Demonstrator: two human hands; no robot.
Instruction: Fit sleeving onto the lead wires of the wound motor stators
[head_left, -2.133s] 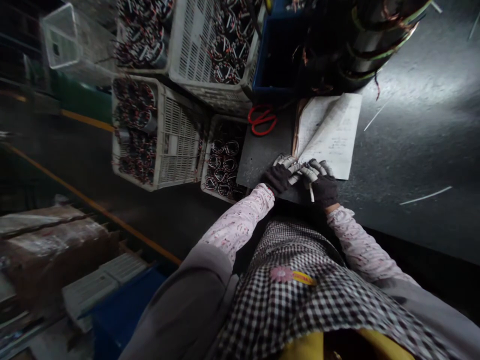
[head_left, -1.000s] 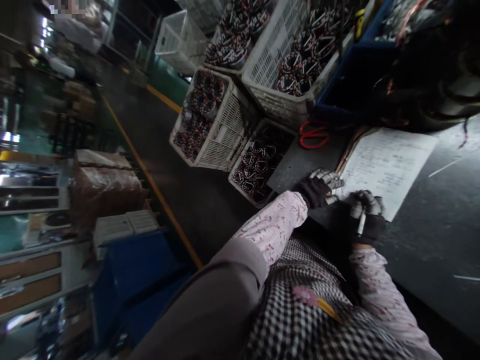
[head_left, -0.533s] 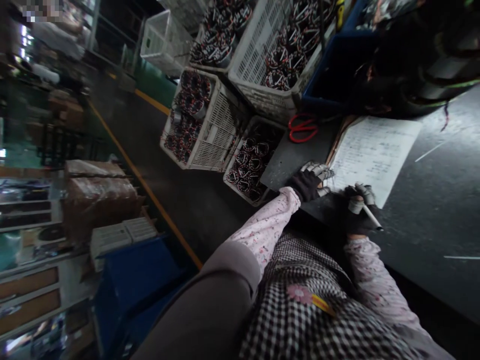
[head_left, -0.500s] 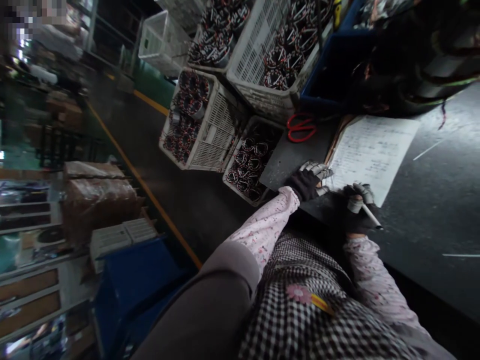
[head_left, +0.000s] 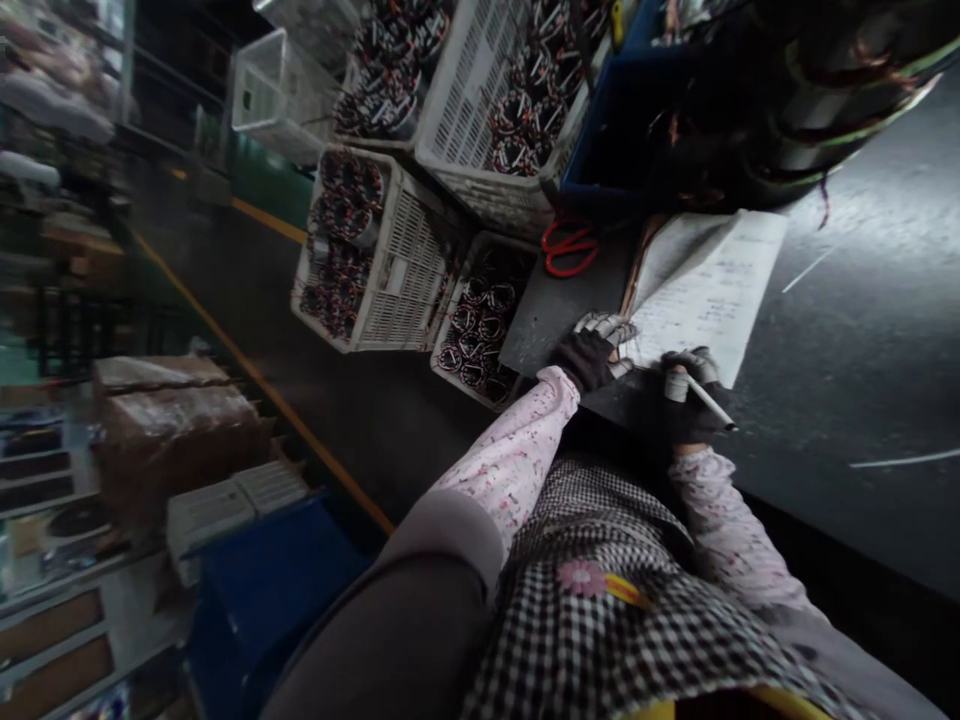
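An open notebook (head_left: pixel 712 285) with handwriting on its page lies on the dark tabletop, one leaf curling up near its far left side. My left hand (head_left: pixel 594 352), in a dark glove with pale fingertips, rests with fingers stretched out on the notebook's near left corner. By the near right edge of the page, my right hand (head_left: pixel 688 392) is closed around a white pen (head_left: pixel 711 404). The pen slants back over the hand toward the right; its writing tip is hidden. Red-handled scissors (head_left: pixel 568 248) lie just beyond the notebook's left side.
White plastic crates (head_left: pixel 409 265) of wired coil parts stand left of the table, with a lower crate (head_left: pixel 480 335) beside its edge. A blue bin (head_left: pixel 611 130) and large dark cylindrical parts (head_left: pixel 810 120) sit beyond the notebook. A blue container (head_left: pixel 277 580) stands behind at left.
The view has shifted, so the table and crates sit farther left. A notebook leaf that looked flat now curls up. Both hands keep about the same place on the notebook.
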